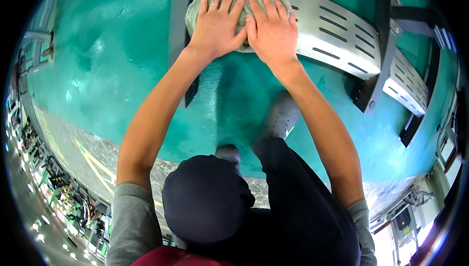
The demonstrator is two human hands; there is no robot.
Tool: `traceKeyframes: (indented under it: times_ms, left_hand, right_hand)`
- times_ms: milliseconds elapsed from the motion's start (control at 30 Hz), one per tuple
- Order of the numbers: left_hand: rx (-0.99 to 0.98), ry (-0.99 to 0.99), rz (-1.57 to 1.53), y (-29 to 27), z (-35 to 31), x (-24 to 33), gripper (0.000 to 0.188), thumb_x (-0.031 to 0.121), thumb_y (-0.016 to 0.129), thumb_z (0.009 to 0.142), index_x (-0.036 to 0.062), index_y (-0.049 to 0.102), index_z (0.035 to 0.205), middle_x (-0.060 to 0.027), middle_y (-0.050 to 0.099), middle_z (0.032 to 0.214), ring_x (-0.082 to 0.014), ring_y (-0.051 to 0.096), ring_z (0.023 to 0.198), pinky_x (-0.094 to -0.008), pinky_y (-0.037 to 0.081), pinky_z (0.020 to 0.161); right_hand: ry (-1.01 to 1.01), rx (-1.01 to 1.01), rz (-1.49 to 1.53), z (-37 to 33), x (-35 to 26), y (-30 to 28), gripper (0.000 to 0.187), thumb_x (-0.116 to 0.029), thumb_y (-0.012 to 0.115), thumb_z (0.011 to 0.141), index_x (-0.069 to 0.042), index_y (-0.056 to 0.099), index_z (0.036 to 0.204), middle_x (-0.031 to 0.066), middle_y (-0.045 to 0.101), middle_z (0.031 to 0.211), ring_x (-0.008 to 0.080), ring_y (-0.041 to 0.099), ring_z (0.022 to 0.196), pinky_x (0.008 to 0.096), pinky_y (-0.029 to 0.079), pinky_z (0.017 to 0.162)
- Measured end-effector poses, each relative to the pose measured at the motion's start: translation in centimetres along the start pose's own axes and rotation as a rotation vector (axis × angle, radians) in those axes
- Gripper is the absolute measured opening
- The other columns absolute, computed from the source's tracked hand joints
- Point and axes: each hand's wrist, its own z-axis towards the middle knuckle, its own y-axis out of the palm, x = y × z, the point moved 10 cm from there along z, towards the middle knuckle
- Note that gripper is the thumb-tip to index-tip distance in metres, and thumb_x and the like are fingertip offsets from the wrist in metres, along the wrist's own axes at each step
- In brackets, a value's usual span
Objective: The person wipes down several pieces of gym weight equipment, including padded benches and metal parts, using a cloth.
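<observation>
A pale green cloth [195,12] lies bunched over the left end of a silver metal step plate [317,24] with long dark slots. My left hand [218,24] rests flat on the cloth, fingers spread, a ring on one finger. Beside it my right hand [275,31] lies palm down, its fingers stretched over the cloth's right part and the plate's edge. The two thumbs are close together. Under both palms the cloth is hidden.
Dark metal uprights [376,75] frame the plate, and a second slotted plate [405,77] stands further right. Below is a shiny green floor [112,70]. My grey shoe [282,117] is under the plate's near side. Cluttered equipment [63,183] shows at the far left.
</observation>
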Motion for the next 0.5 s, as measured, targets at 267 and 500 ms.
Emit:
traceKeyframes:
  times_ms: [267, 500]
  left_hand:
    - [-0.025, 0.164, -0.085, 4.6, 9.7, 15.7, 0.071, 0.059, 0.047, 0.106, 0.0201, 0.047, 0.165, -0.0175, 0.039, 0.172, -0.0490, 0.034, 0.157, -0.0702, 0.022, 0.127]
    - [-0.040, 0.148, -0.138, 6.9, 14.0, 24.8, 0.069, 0.063, 0.044, 0.106, 0.0275, 0.045, 0.166, -0.0139, 0.035, 0.175, -0.0485, 0.030, 0.160, -0.0743, 0.016, 0.127]
  right_hand:
    - [0.212, 0.054, -0.245, -5.0, 17.8, -6.8, 0.043, -0.033, 0.054, 0.106, -0.018, 0.069, 0.143, 0.0099, 0.068, 0.146, 0.0362, 0.057, 0.142, 0.0572, 0.032, 0.127]
    - [0.296, 0.139, -0.375, -8.7, 25.4, -12.7, 0.048, -0.034, 0.048, 0.111, -0.028, 0.055, 0.158, 0.0098, 0.057, 0.159, 0.0402, 0.045, 0.151, 0.0681, 0.021, 0.128]
